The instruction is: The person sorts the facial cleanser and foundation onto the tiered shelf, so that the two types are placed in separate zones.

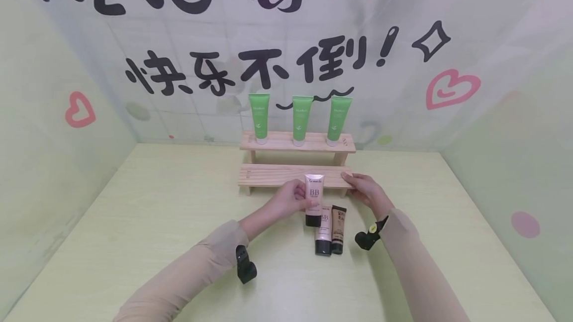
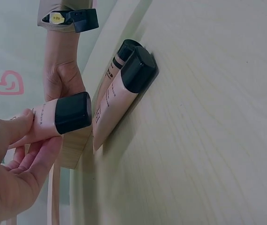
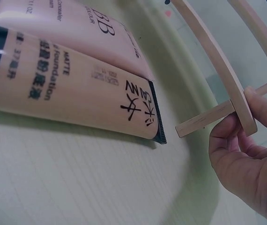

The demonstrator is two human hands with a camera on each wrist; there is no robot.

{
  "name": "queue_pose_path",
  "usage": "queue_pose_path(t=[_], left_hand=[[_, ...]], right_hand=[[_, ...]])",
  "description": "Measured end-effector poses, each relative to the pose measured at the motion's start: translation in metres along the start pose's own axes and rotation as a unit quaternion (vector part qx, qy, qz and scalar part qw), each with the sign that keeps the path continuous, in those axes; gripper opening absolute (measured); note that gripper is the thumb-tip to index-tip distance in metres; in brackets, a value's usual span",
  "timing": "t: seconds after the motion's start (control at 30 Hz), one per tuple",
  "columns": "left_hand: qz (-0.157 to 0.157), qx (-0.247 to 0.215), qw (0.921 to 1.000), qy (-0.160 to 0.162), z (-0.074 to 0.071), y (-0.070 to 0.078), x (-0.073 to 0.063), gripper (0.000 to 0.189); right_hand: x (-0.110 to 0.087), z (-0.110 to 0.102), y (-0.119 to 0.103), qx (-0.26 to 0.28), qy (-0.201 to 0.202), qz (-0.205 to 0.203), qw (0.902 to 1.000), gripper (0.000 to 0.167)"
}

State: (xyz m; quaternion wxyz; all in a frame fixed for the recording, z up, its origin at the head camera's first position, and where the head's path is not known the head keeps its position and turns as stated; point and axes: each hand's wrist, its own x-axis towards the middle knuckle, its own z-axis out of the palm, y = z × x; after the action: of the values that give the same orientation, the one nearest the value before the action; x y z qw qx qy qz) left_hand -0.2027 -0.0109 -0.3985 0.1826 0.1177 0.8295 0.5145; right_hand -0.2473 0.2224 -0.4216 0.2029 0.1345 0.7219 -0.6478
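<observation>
My left hand (image 1: 288, 200) pinches a pink BB cream tube (image 1: 314, 193) upright, black cap down, in front of the lower step of a small wooden two-tier stand (image 1: 273, 175). My right hand (image 1: 368, 191) grips the right end of that lower step, thumb on top and fingers beneath, as the right wrist view shows. On the table between the hands lie a second pink BB cream tube (image 2: 117, 103) and a tan matte foundation tube (image 3: 82, 84), side by side with black caps toward me. The held tube partly covers the second BB cream in the head view.
Three green tubes (image 1: 301, 119) stand on white caps along the stand's upper step. Behind the stand rises a printed backdrop (image 1: 215, 118) with black lettering and hearts. The pale wood-grain table (image 1: 179, 202) runs between fabric side walls.
</observation>
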Motion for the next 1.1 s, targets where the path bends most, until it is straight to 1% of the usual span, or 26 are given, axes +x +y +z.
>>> queue_pose_path(t=[0.2, 0.4, 0.67, 0.83, 0.9, 1.1], left_hand=[[0.007, 0.01, 0.9999, 0.01, 0.0, 0.004, 0.001, 0.034], [0.026, 0.016, 0.9994, 0.014, -0.002, 0.007, 0.004, 0.034], [0.045, 0.02, 0.9986, 0.021, -0.004, 0.01, 0.008, 0.035], [0.047, 0.032, 0.9979, 0.03, -0.004, 0.014, 0.013, 0.036], [0.048, 0.033, 0.9977, 0.033, -0.004, 0.016, 0.015, 0.036], [0.047, 0.031, 0.9978, 0.034, -0.003, 0.022, 0.019, 0.037]], right_hand=[[0.001, -0.002, 0.0, 0.009, 0.003, 0.0, 1.0, 0.061], [0.001, -0.002, 0.001, 0.014, 0.004, -0.001, 0.9999, 0.062], [0.001, -0.002, 0.002, 0.008, 0.006, 0.001, 0.9999, 0.064], [0.002, -0.003, 0.004, 0.008, 0.005, -0.005, 0.9999, 0.063], [0.002, -0.003, 0.004, 0.017, 0.002, -0.008, 0.9998, 0.063], [0.0, -0.001, 0.002, 0.029, 0.002, -0.011, 0.9995, 0.06]])
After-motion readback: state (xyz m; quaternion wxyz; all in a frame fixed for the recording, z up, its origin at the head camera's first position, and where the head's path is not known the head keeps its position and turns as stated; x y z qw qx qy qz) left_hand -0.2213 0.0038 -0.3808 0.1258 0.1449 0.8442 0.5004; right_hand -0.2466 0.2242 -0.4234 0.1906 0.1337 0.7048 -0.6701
